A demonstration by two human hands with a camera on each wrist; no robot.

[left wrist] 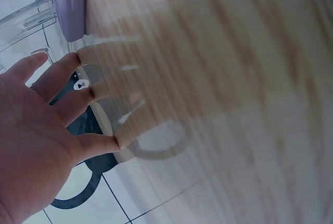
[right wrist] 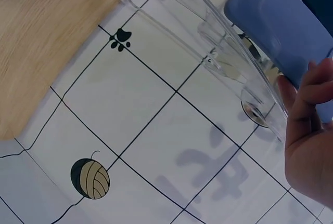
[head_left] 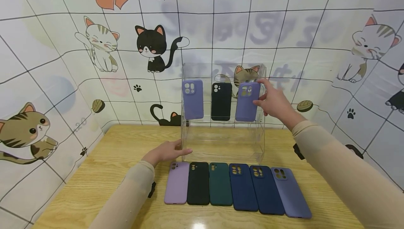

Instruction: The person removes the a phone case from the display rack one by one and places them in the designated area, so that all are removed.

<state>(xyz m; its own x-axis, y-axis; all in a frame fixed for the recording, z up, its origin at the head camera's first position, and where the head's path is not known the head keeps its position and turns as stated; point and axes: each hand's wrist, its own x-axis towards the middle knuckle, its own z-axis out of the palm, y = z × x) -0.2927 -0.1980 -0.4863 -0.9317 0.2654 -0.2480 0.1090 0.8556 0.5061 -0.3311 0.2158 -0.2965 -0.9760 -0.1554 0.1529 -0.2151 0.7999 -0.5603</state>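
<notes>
A clear display stand (head_left: 207,121) stands at the back of the table. On its upper tier lean a purple phone case (head_left: 193,102), a black phone case (head_left: 221,104) and, at the right, a second purple phone case (head_left: 247,106). My right hand (head_left: 275,102) grips that right-hand case by its right edge; the right wrist view shows the fingers at the edge of the case (right wrist: 281,26). Low at the stand's left side is my left hand (head_left: 166,152), fingers spread and thumb toward the front. In the left wrist view its fingertips touch the wooden surface.
Several phone cases lie in a row before the stand: lilac (head_left: 176,185), black (head_left: 198,185), green (head_left: 221,185), two dark blue (head_left: 244,190) and purple (head_left: 293,195). A cat-patterned cloth (head_left: 195,29) hangs behind the wooden table (head_left: 94,176).
</notes>
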